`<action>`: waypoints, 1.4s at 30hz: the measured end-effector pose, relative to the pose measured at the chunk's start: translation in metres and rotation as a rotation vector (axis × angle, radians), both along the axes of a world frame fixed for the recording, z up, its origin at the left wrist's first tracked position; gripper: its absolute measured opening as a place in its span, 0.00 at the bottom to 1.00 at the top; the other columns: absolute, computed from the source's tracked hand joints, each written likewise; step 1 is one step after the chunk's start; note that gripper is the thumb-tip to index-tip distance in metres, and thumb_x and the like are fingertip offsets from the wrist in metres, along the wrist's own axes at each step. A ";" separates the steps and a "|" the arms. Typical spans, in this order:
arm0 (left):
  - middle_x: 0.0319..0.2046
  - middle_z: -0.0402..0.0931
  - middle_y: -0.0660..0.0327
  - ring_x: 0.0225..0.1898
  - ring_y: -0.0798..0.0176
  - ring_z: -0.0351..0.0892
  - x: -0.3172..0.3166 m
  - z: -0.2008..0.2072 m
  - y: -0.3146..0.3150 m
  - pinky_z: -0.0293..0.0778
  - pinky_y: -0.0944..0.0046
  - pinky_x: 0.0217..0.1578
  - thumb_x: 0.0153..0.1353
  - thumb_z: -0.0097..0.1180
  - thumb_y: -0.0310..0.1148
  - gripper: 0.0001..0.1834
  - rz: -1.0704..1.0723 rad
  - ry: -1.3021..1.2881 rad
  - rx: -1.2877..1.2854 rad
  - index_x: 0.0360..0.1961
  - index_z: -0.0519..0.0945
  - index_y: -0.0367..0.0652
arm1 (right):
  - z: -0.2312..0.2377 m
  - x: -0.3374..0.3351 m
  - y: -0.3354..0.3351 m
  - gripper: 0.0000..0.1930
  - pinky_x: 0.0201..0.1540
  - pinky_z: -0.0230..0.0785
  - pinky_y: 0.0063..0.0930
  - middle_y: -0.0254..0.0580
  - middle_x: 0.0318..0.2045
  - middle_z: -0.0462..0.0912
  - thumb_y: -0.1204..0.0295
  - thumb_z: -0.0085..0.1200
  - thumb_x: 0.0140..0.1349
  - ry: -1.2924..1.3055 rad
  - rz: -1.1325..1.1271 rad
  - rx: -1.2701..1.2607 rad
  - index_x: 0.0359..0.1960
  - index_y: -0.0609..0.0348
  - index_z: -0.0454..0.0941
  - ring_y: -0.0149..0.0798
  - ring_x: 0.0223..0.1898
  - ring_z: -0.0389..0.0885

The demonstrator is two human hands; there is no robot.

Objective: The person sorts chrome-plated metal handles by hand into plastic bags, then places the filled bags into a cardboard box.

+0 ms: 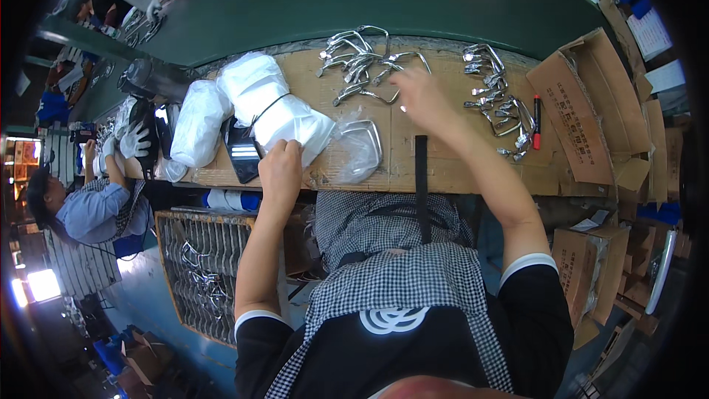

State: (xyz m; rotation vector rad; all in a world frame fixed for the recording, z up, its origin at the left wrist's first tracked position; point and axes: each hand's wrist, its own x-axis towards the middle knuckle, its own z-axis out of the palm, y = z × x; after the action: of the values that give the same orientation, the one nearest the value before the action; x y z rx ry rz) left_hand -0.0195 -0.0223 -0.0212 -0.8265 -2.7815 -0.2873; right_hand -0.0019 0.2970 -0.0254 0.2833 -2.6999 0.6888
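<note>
My left hand is closed, its fingertips pinched at the lower edge of a stack of white plastic bags. A dark cord lies across that stack. My right hand reaches forward with thumb and fingers apart, at the right edge of a pile of shiny bent metal fittings. Whether its fingertips touch one is unclear. Between my hands, a clear plastic bag lies on the cardboard with a bent metal fitting inside. Beside my left hand is a dark, flat device with a lit screen.
More metal fittings lie to the right, beside a red and black marker. An open cardboard box stands at the right edge. A white wrapped bundle sits left. A green surface runs behind. A co-worker works far left.
</note>
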 end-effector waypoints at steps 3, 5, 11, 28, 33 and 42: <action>0.24 0.75 0.55 0.26 0.50 0.79 -0.003 0.021 0.015 0.73 0.55 0.26 0.57 0.64 0.35 0.11 0.001 -0.007 0.175 0.25 0.76 0.41 | -0.020 -0.007 0.045 0.11 0.47 0.73 0.44 0.48 0.37 0.82 0.79 0.51 0.57 -0.101 -0.008 0.152 0.42 0.61 0.80 0.52 0.46 0.79; 0.23 0.73 0.56 0.24 0.52 0.77 -0.003 0.029 0.023 0.69 0.56 0.25 0.56 0.66 0.33 0.10 0.000 0.018 0.274 0.27 0.78 0.40 | -0.013 -0.010 0.043 0.11 0.47 0.73 0.45 0.47 0.37 0.82 0.80 0.51 0.56 -0.126 0.031 0.147 0.42 0.62 0.79 0.52 0.47 0.78; 0.23 0.72 0.57 0.23 0.60 0.72 0.001 0.050 0.038 0.66 0.63 0.26 0.57 0.64 0.24 0.03 -0.081 -0.155 0.713 0.32 0.83 0.37 | 0.068 0.006 -0.010 0.05 0.28 0.74 0.29 0.38 0.28 0.82 0.75 0.55 0.63 -0.077 -0.151 -0.813 0.38 0.62 0.77 0.34 0.30 0.83; 0.19 0.73 0.61 0.18 0.67 0.73 0.026 0.080 0.067 0.66 0.67 0.20 0.58 0.62 0.20 0.02 -0.340 -0.061 0.737 0.31 0.81 0.36 | 0.083 0.050 -0.085 0.05 0.25 0.78 0.21 0.44 0.38 0.78 0.74 0.48 0.71 -0.118 0.051 -1.565 0.41 0.63 0.67 0.36 0.31 0.84; 0.20 0.76 0.60 0.19 0.69 0.75 0.066 0.084 0.086 0.69 0.69 0.21 0.60 0.61 0.21 0.04 -0.100 -0.140 1.014 0.29 0.79 0.35 | 0.062 0.062 -0.089 0.07 0.39 0.78 0.34 0.52 0.44 0.81 0.75 0.56 0.61 0.721 0.249 -0.162 0.36 0.63 0.71 0.46 0.43 0.83; 0.27 0.74 0.54 0.29 0.49 0.78 0.016 0.016 0.035 0.73 0.55 0.27 0.57 0.62 0.28 0.08 -0.049 0.133 0.094 0.36 0.77 0.38 | 0.009 0.054 -0.080 0.09 0.42 0.75 0.34 0.42 0.37 0.79 0.70 0.59 0.53 0.227 0.465 0.007 0.34 0.59 0.77 0.42 0.38 0.79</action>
State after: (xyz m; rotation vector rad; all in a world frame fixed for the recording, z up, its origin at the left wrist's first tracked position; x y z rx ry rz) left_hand -0.0032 0.0128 -0.0050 -0.8594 -2.6062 -0.3558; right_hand 0.0520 0.2171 -0.0167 0.9504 -2.4329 0.7181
